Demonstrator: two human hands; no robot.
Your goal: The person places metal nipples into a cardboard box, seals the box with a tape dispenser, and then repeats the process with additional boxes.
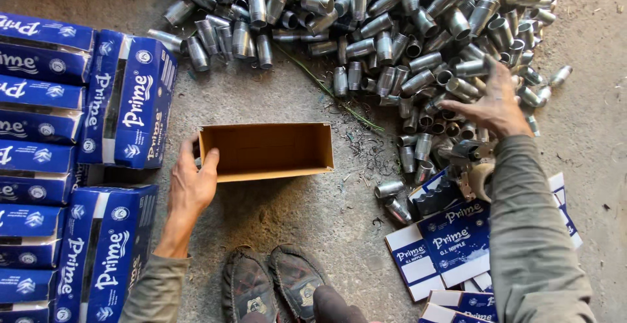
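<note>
An open brown cardboard box [266, 150] lies on the concrete floor with nothing inside it. My left hand [192, 182] grips its left end, thumb over the rim. My right hand [493, 104] reaches with fingers spread into a big heap of short threaded metal pipe pieces [392, 29]; whether it holds one I cannot tell.
Closed blue-and-white boxes [134, 111] are stacked along the left. Flattened blue-and-white cartons [450, 238] lie at the lower right, with a tape dispenser [473, 169] above them. My two worn shoes [274, 284] are at the bottom. A thin green twig [326, 88] lies by the heap.
</note>
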